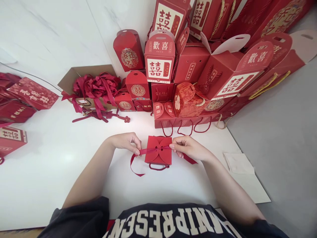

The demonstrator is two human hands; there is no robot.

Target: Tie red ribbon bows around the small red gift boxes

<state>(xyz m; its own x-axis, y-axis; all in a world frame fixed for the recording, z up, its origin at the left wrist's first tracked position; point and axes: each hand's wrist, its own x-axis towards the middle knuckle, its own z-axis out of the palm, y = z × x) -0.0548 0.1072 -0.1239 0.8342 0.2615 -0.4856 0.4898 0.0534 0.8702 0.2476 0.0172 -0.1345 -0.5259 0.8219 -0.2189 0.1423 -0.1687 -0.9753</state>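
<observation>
A small red gift box [158, 150] with rounded top flaps stands on the white table [49, 165] just in front of me. A dark red ribbon [135, 167] runs across its top and trails off both sides. My left hand [126, 142] pinches the ribbon at the box's left edge, fingers closed. My right hand [188, 148] pinches the ribbon at the right edge, fingers closed too. A cord loop hangs at the box's front.
Many red gift boxes [159, 62] with gold and white characters are stacked behind. A cardboard box of red ribbons [95, 86] sits at back left. More red boxes [32, 94] lie far left. A white sheet [237, 162] lies on the right beside grey floor [284, 138].
</observation>
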